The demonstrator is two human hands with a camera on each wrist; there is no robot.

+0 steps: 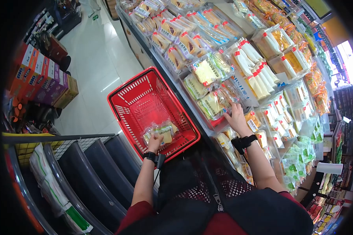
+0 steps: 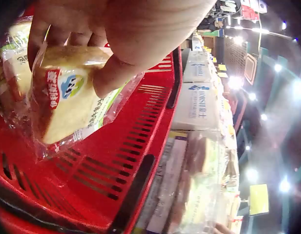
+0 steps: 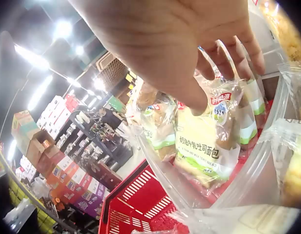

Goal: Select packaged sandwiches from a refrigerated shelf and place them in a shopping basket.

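Observation:
Down in the red shopping basket (image 1: 189, 124), my left hand (image 1: 155, 143) pinches a clear-wrapped packet of sliced bread (image 2: 70, 97) between thumb and fingers. Another bread packet (image 2: 18, 66) lies beside it, partly behind the fingers in the left wrist view. My right hand (image 1: 238, 119) reaches over the shelf bin at the basket's right. Its fingers extend over the tops of several toast packets (image 3: 245, 112), and the thumb rests at the upper front of one milk toast packet (image 3: 201, 141). More toast packets (image 1: 208, 72) are stacked farther back in that bin.
The display shelf holds long white-wrapped breads (image 1: 259, 80), rolls (image 1: 180, 43) and green-labelled packets (image 1: 296, 168). Dark curved rack dividers (image 1: 90, 170) stand at the left. Stacked cartons (image 1: 43, 78) sit beyond the tiled floor (image 1: 90, 66).

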